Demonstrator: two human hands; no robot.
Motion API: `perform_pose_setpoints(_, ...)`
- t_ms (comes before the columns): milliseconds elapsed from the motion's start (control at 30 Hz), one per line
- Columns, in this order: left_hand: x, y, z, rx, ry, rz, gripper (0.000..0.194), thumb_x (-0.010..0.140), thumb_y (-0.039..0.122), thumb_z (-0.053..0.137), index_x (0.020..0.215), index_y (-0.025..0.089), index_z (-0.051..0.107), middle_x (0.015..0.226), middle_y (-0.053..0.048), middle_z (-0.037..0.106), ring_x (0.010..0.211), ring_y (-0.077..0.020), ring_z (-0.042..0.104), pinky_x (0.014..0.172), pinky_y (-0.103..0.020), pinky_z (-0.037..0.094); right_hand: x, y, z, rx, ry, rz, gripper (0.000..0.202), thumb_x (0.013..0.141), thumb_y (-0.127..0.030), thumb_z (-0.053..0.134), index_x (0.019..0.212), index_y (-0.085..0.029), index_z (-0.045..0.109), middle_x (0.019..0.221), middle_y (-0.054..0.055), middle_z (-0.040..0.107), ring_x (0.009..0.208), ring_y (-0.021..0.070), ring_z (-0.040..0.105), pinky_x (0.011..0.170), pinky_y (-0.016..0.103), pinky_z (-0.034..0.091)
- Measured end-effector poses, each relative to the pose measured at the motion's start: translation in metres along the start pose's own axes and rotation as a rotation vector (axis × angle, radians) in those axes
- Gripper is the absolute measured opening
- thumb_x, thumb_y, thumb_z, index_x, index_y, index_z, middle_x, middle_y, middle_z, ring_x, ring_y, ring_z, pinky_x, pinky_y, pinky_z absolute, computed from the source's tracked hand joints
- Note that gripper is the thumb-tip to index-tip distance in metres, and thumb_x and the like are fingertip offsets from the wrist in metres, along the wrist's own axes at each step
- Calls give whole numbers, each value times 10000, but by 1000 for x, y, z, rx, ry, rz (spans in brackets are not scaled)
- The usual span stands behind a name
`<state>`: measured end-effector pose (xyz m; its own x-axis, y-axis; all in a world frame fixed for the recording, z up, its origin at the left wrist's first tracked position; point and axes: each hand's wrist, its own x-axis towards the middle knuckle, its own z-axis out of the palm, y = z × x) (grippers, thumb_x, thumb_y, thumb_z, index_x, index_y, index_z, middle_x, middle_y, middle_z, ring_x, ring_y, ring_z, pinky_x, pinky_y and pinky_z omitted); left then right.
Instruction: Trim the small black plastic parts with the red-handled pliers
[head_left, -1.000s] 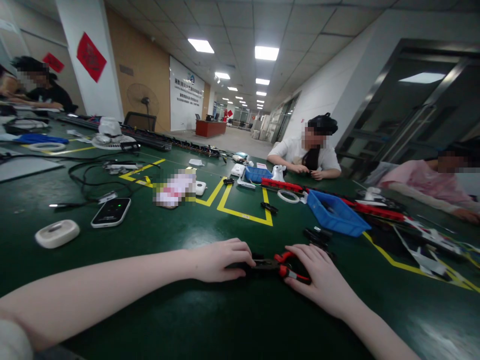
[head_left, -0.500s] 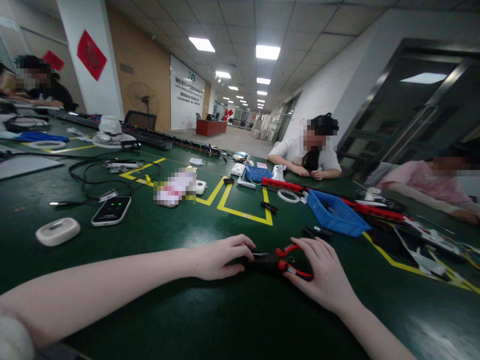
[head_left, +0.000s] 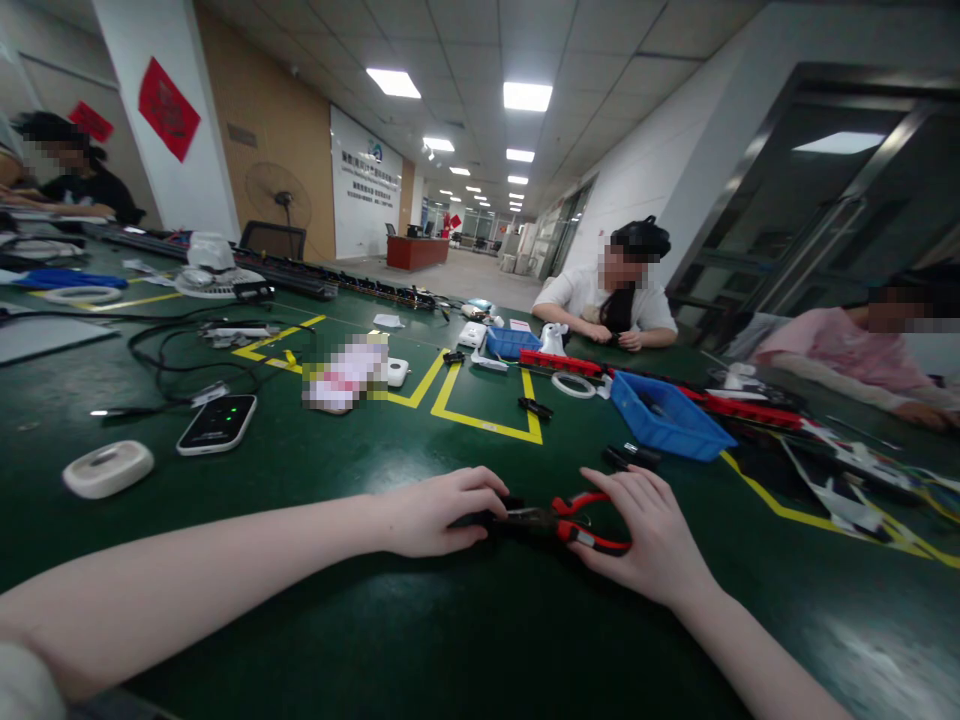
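My right hand [head_left: 656, 530] is around the spread handles of red-and-black pliers [head_left: 568, 522], with the thumb along the lower handle. Its index finger stretches out above the upper handle. The plier jaws point left and reach a small black part [head_left: 474, 519] that my left hand [head_left: 442, 512] pinches between thumb and fingers. Most of that part is hidden by the fingers, so its kind does not show. Whether the jaws are clamped on it I cannot tell. Both hands are low over the green table [head_left: 420, 640].
Right of centre stands a blue bin [head_left: 667, 415], with a black piece [head_left: 631, 457] before it. A phone [head_left: 345, 375], a black-and-white device [head_left: 217, 424] and a white rounded case [head_left: 109, 468] lie left. Cables trail nearby. A person [head_left: 607, 285] sits across the table.
The right index finger has straightened and lifted off the upper handle of the pliers. My left hand keeps its pinch. The camera view has shifted slightly.
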<state>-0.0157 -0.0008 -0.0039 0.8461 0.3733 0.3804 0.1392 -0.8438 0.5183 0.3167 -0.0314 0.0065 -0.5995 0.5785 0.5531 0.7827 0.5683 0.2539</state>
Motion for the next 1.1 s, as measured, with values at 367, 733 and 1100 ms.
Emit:
perform_pose_setpoints(367, 3, 5, -2, -22, 20, -75, 336, 905, 117, 644, 1223, 175, 555, 1285, -121, 575, 1176, -244, 596, 1038, -408, 505, 4, 0, -1, 63, -39, 23, 447, 784, -499, 712, 1094, -216, 560, 1009, 84, 716, 971, 302, 672, 1038, 545, 380)
perform_pose_setpoints(733, 3, 3, -2, -68, 12, -116, 184, 917, 155, 647, 1095, 163, 601, 1242, -109, 580, 1109, -227, 619, 979, -363, 526, 3, -1, -1, 61, 5, 37, 437, 807, -512, 685, 1102, -211, 571, 1000, 80, 726, 957, 293, 685, 1054, 532, 366)
perform_pose_setpoints(1100, 4, 2, -3, -77, -8, -141, 228, 880, 171, 675, 1104, 180, 635, 1200, -84, 591, 1070, -220, 627, 961, -349, 524, 3, -4, -3, 114, -3, 34, 456, 785, -512, 680, 1110, -204, 592, 978, 83, 723, 931, 295, 680, 1056, 547, 374)
